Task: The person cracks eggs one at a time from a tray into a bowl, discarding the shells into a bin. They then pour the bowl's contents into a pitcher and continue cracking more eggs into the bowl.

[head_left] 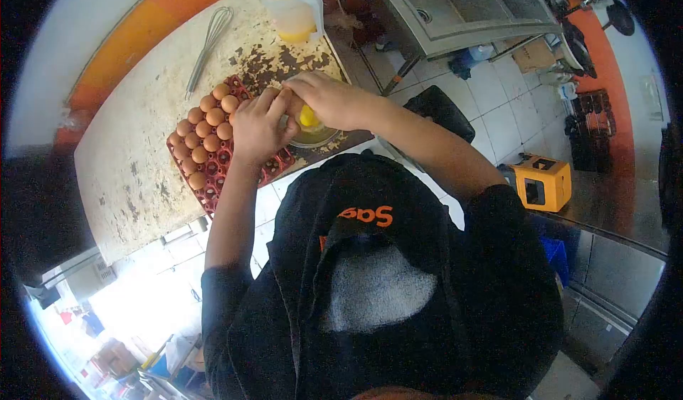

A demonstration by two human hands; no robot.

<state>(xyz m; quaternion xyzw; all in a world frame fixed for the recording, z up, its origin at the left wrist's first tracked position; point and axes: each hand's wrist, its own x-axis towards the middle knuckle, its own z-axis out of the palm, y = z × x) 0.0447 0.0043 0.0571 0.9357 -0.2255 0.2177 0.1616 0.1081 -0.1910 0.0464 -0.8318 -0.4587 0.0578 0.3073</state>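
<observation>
My left hand (262, 126) and my right hand (324, 100) meet fingertip to fingertip around a cracked egg, whose shell is mostly hidden by the fingers. Bright yellow yolk (308, 116) shows just below them, over a shallow bowl (318, 142) largely covered by my hands. Beside my left wrist is a red egg tray (212, 202) with several brown eggs (211, 142) in its cups and some bare cups toward me. My left forearm crosses over this tray.
A wire whisk (210, 48) lies on the worn table (135, 165). At its far edge stands a clear pitcher (292, 9) with yellow liquid in the bottom. A steel sink (469, 27) is ahead to the right; a yellow box-shaped item (544, 183) rests on the right-hand counter.
</observation>
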